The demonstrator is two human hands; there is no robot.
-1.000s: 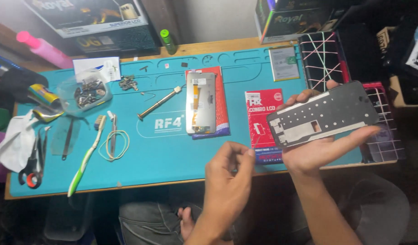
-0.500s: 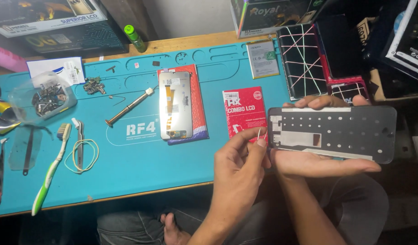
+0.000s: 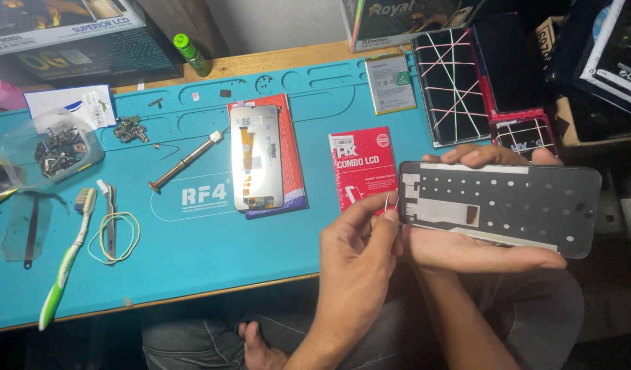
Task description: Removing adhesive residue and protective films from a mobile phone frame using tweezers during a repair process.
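My right hand (image 3: 480, 250) lies palm up under a dark phone middle frame (image 3: 507, 205) with many small holes and holds it level over the mat's right edge, fingertips curled over its far side. My left hand (image 3: 356, 257) is at the frame's left end, with thumb and forefinger pinched on a thin white strip (image 3: 387, 201) that stands up from that corner. To the left on the teal work mat (image 3: 212, 253) lies a phone display panel (image 3: 257, 157), back side up, on a red packet.
A red box (image 3: 362, 164) lies just left of my hands. The mat also carries a screwdriver (image 3: 185, 162), tweezers, a rubber band, a toothbrush (image 3: 65, 264), a tub of screws (image 3: 51, 147), a battery (image 3: 391, 83) and banded black boxes (image 3: 456, 82). Cartons line the back.
My left hand rose from below the table edge to the frame's left end and pinched the white strip. The frame turned level and nearer.
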